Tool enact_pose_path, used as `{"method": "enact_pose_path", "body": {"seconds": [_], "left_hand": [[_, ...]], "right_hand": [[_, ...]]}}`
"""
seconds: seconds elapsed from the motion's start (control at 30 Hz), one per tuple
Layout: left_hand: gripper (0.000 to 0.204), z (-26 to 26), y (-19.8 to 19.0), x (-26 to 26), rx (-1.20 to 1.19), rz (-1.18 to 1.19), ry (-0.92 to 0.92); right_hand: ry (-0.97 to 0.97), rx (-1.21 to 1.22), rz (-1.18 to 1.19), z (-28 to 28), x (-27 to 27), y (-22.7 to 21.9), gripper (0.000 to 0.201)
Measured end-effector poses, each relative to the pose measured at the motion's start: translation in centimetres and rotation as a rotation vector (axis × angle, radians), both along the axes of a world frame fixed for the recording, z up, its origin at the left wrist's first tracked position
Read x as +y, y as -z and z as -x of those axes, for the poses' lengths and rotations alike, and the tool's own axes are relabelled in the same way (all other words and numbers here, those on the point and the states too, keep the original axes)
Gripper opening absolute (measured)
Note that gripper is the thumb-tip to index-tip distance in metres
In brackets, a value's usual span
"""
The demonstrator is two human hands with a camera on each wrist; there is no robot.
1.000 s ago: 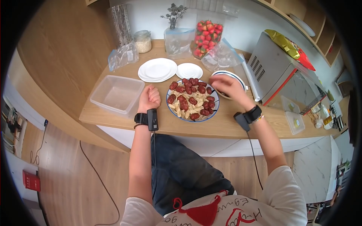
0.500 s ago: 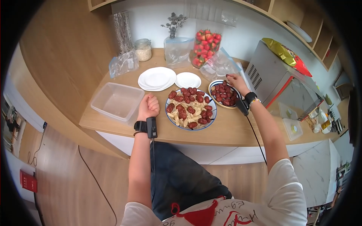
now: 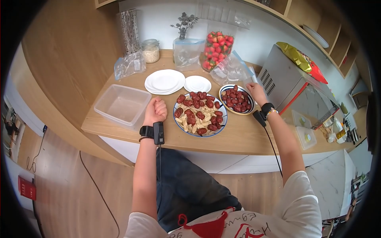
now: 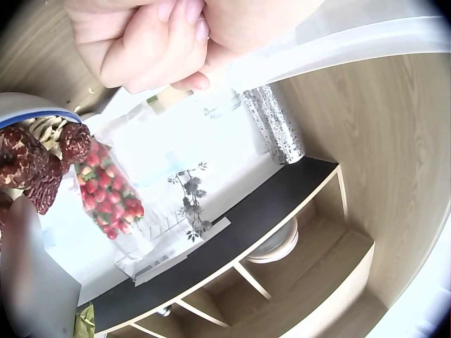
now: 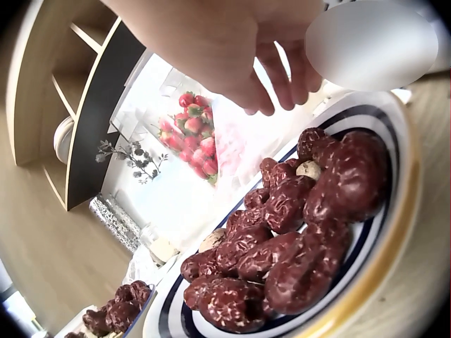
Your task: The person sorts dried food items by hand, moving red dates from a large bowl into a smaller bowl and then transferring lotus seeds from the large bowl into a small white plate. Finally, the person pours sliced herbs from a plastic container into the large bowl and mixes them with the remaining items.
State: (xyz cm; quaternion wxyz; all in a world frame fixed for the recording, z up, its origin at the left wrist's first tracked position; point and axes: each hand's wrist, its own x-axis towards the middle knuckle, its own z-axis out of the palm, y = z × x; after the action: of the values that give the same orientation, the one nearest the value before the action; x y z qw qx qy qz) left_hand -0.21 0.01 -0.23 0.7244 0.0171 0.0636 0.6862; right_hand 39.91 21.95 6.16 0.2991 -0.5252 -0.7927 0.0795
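Observation:
My left hand [image 3: 155,111] rests on the table with its fingers curled in and nothing visible in them, between a clear plastic box [image 3: 104,104] and a large plate [image 3: 177,124]. On that blue-rimmed plate lie pale sliced pieces [image 3: 193,129] with wrinkled red dates [image 3: 200,115] on top. My right hand [image 3: 257,93] is at the far right rim of a smaller bowl [image 3: 249,112] heaped with red dates [image 3: 237,99]. In the right wrist view, its fingers [image 5: 282,88] hang loosely above the bowl's edge, and no date shows in them.
White plates [image 3: 152,88] and a small white dish [image 3: 197,84] stand behind the large plate. Along the wall are a jar [image 3: 151,51], a clear zip bag [image 3: 188,55], and a bag of strawberries [image 3: 217,49]. A microwave [image 3: 295,85] stands on the right.
My right hand has gone from between the large plate and the bowl, over the dates, to the bowl's far right side. The left hand stays in place.

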Motion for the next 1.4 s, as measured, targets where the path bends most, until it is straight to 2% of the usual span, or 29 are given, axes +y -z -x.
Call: {"method": "enact_pose_path", "body": {"seconds": [0.1,0.2,0.33,0.53,0.63,0.77,0.87,0.97,1.07,1.1,1.17,1.23,1.3,1.4], "left_hand": [[0.025,-0.1,0.1,-0.1,0.01,0.006,0.0],[0.025,-0.1,0.1,0.0,-0.004,-0.014,0.015],[0.025,0.0,0.0,-0.1,-0.011,-0.02,0.026],[0.025,-0.1,-0.2,-0.2,-0.017,-0.011,0.026],[0.025,-0.3,-0.3,-0.2,-0.036,-0.013,0.038],[0.025,-0.2,-0.3,-0.3,-0.029,-0.013,0.037],[0.024,-0.2,-0.1,-0.2,-0.005,-0.001,0.015],[0.024,0.0,0.1,0.0,0.0,-0.011,0.017],[0.024,0.0,0.1,-0.1,-0.063,-0.018,0.043],[0.024,0.0,0.0,-0.1,-0.057,-0.015,0.036],[0.024,-0.1,0.0,-0.1,-0.045,-0.007,0.026],[0.024,0.0,0.1,0.1,-0.024,-0.008,0.015],[0.023,0.1,0.3,0.2,-0.013,-0.012,0.017],[0.023,0.1,0.3,0.1,-0.012,-0.009,0.028]], "right_hand": [[-0.141,0.001,0.052,1.3,-1.1,-1.0,0.024],[-0.304,-0.08,0.044,2.4,0.4,0.8,0.025],[-0.317,-0.203,-0.025,2.9,1.2,2.0,0.026],[-0.225,-0.203,0.062,3.0,1.0,1.0,0.026],[-0.215,-0.165,0.216,2.7,1.0,0.5,0.024],[-0.284,-0.09,0.055,2.1,1.9,0.4,0.025],[-0.313,-0.303,0.047,2.1,1.1,-0.2,0.025],[-0.256,-0.218,0.178,2.5,0.5,-0.9,0.025],[-0.412,-0.037,0.051,3.4,-0.7,-1.7,0.026],[-0.405,0.008,0.195,4.6,-3.0,-3.2,0.028],[-0.612,-0.024,0.216,6.8,-5.9,-4.6,0.03],[-0.74,-0.034,0.318,9.6,-9.9,-6.2,0.037],[-0.984,-0.187,0.133,12.2,-12.1,-6.6,0.051],[-1.017,-0.326,-0.03,15.0,-13.2,-5.3,0.051]]}}
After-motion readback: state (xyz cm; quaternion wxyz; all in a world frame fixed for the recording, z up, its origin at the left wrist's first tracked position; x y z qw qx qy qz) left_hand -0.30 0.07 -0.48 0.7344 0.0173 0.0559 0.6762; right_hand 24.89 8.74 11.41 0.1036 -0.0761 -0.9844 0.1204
